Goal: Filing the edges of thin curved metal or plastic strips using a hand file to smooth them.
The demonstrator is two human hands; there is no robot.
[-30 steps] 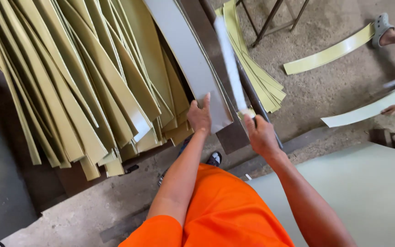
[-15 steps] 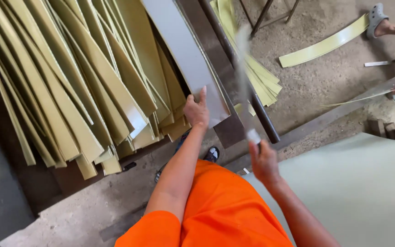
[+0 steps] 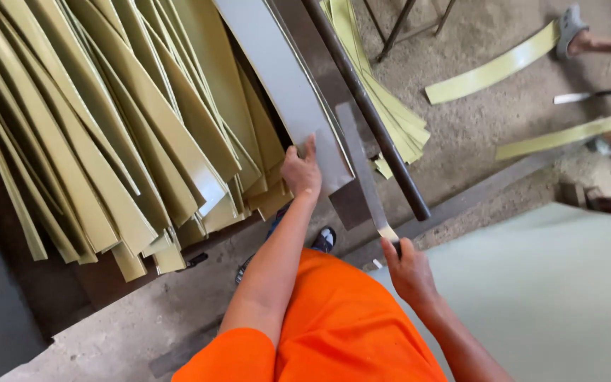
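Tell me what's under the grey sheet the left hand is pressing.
The grey sheet lies over olive strips on its left, held by the left hand. A dark slab shows below its end. Anything deeper is covered.

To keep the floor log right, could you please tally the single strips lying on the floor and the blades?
Single floor strips: 2
Blades: 2, held blade in right hand, floor knife
Total: 4

- Grey sheet [image 3: 288, 78]: long, flat, pale, lying slanted beside the stacked yellow-green strips, its near end under the left hand's fingers.
- Thin strip [image 3: 362, 170]: narrow, grey, slanted, its near end pinched by the right hand.
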